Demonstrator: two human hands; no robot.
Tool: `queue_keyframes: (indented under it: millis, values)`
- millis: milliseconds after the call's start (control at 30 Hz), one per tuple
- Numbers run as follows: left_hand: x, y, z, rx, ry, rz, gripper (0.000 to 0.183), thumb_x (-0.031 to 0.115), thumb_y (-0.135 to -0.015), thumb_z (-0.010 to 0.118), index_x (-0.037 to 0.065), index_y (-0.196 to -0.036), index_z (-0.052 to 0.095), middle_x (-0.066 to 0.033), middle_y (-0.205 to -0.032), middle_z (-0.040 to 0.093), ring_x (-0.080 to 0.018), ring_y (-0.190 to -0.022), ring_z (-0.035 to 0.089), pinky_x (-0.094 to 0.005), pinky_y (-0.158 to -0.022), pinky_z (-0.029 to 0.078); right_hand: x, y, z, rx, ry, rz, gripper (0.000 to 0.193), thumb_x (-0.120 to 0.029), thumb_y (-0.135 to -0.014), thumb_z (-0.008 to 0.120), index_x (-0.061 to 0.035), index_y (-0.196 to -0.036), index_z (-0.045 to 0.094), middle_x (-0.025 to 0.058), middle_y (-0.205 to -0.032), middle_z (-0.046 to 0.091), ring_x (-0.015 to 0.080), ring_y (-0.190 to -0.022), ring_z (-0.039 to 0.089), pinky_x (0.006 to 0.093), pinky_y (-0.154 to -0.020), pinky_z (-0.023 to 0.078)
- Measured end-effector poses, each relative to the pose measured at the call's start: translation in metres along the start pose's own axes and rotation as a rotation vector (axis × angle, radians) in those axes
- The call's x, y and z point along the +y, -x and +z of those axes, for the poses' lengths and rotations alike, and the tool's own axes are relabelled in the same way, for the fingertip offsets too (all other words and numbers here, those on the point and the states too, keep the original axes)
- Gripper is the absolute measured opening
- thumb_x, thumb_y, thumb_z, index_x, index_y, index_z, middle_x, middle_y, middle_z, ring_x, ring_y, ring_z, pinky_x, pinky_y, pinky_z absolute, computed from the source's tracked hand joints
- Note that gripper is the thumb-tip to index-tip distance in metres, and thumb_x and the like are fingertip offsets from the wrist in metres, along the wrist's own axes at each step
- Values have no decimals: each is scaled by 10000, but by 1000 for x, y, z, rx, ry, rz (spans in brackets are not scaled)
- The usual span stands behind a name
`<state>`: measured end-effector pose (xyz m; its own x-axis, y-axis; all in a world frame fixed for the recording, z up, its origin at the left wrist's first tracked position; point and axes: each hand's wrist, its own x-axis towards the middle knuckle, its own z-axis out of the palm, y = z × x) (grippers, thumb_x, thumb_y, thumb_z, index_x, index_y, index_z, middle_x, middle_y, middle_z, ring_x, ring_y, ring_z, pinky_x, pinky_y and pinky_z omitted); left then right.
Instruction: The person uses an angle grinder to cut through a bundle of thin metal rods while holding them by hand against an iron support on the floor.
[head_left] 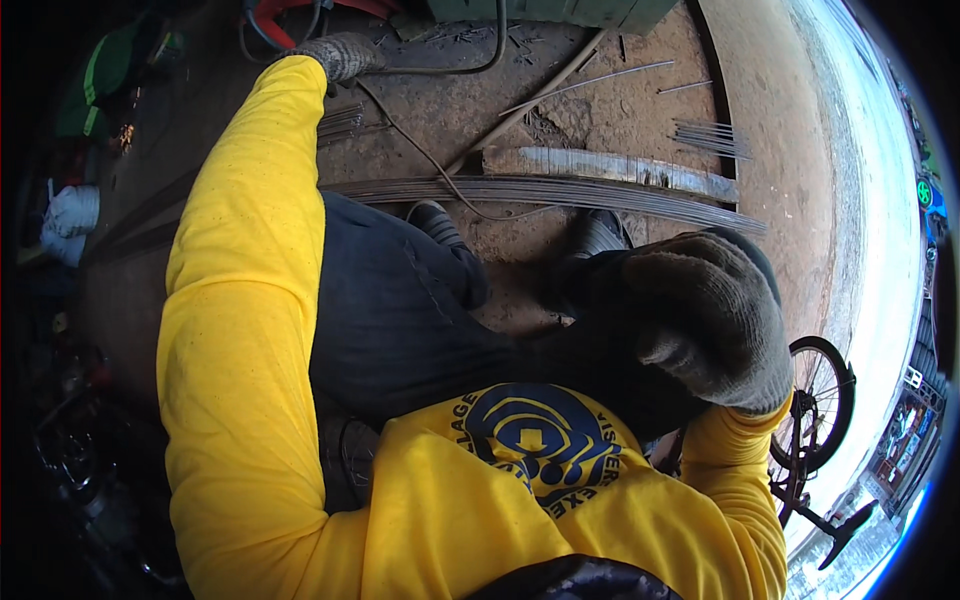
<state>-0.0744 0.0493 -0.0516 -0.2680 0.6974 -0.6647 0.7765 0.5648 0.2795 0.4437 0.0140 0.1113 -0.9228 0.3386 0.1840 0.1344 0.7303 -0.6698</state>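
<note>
My left hand (345,57), in a grey knitted glove, reaches far forward beside a red curved machine part (285,18). Its fingers are too poorly seen to tell whether they grip anything. Over my right knee rests my right hand (715,310), also gloved, its fingers loosely bent and the thumb apart. No object shows in it. Across the ground in front of my feet lies a bundle of thin metal rods (600,195), with a worn wooden plank (610,165) along its far side. A short stack of rods (340,122) lies below my left hand.
A cable (415,145) snakes over the rods. Cut rods (708,137) lie at the right, near a single long rod (610,80). A green box-like object (560,10) stands at the far edge. A bicycle wheel (825,400) is at my right, a white bundle (72,220) at left.
</note>
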Motion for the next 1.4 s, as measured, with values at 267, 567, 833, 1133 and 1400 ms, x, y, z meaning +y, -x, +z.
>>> queue_keyframes:
  millis: [267, 567, 833, 1133, 1400]
  values:
    - [22, -20, 19, -94, -418, 163, 472, 441, -984, 627, 124, -1333, 659, -110, -1190, 673, -263, -981, 681, -453, -735, 618, -4, -5, 0, -85, 109, -7, 515, -424, -827, 831, -89, -1206, 731, 127, -1066, 747, 326, -940, 727, 434, -826, 565]
    - [-22, -123, 173, -313, -648, 465, 312, 266, -958, 580, 73, -1140, 744, -183, -1065, 765, -321, -862, 746, -447, -731, 570, -3, -8, 6, -43, -44, -40, 464, -429, -856, 817, -86, -1153, 721, 122, -1007, 752, 327, -886, 738, 425, -772, 574]
    - [50, -74, 268, -123, -369, 207, 460, 316, -868, 699, 19, -1219, 726, -256, -1286, 686, -437, -1222, 643, -460, -1040, 522, 11, 1, 3, -68, -116, 35, 443, -423, -928, 732, -90, -1214, 675, 141, -1012, 717, 326, -929, 719, 457, -790, 570]
    - [58, -79, 286, -125, -456, 107, 447, 306, -891, 709, 32, -1244, 712, -250, -1323, 668, -431, -1246, 630, -468, -1060, 515, 17, 6, 9, -19, -183, 11, 432, -415, -929, 708, -117, -1238, 661, 125, -1003, 671, 339, -887, 678, 478, -771, 548]
    - [63, -74, 276, -146, -522, 130, 341, 268, -954, 627, 53, -1190, 746, -211, -1277, 703, -406, -1215, 651, -469, -1037, 526, 13, 7, 1, -63, -178, 54, 432, -426, -931, 711, -98, -1211, 675, 140, -1018, 674, 350, -879, 678, 480, -760, 550]
